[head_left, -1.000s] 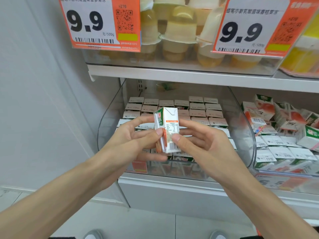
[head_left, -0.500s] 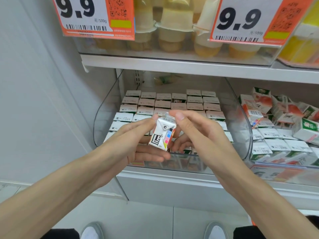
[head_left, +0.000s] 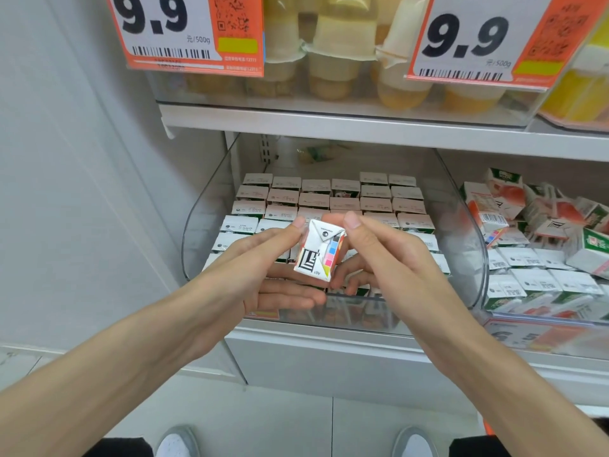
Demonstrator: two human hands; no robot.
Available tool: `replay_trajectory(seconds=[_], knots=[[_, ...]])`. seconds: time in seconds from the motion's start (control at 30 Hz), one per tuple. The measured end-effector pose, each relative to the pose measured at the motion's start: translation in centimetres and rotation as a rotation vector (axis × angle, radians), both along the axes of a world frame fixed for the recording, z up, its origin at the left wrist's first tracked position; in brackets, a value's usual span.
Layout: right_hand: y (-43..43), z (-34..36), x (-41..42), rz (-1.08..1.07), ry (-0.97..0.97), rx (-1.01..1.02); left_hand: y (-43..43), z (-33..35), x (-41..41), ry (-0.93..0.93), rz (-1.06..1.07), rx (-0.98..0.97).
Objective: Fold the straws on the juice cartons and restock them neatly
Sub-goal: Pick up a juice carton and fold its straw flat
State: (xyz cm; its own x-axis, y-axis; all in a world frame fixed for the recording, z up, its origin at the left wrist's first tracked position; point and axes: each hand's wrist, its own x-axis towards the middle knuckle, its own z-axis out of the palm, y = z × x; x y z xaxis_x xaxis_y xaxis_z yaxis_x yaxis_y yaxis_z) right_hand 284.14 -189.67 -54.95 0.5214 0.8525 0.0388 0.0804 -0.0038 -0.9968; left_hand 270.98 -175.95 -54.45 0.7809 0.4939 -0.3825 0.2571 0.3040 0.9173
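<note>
A small white juice carton (head_left: 318, 252) is held in front of the shelf, its folded bottom with colour squares turned toward me. My left hand (head_left: 260, 262) pinches its left edge with thumb and fingers. My right hand (head_left: 379, 255) pinches its upper right corner and cups it from behind. No straw shows on this face. Behind it, a clear plastic bin (head_left: 211, 206) holds several rows of upright juice cartons (head_left: 346, 196).
A second clear bin (head_left: 540, 321) on the right holds jumbled juice cartons (head_left: 527, 219). The upper shelf (head_left: 329, 123) carries jelly cups and two orange 9.9 price tags (head_left: 184, 31). A white wall (head_left: 66, 192) bounds the left. My shoes show on the tiled floor below.
The carton has been tipped from upright, label facing me, to bottom facing me. Both hands kept hold of it and shifted their grip to its edges.
</note>
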Motion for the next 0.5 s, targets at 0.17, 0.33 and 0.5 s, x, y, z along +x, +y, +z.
replay_trajectory(seconds=[0.17,0.33,0.5], knots=[[-0.2,-0.1,0.1,0.067,-0.096,-0.009,0.2,0.1,-0.2,0.009,0.011,-0.03],[-0.2,-0.2,0.4,0.016,-0.261,0.041,0.8,0.0,-0.5,0.066,0.012,0.017],[-0.2,0.0,0.9,-0.079,-0.225,0.086,2.2,-0.1,-1.1,0.018,-0.131,0.515]])
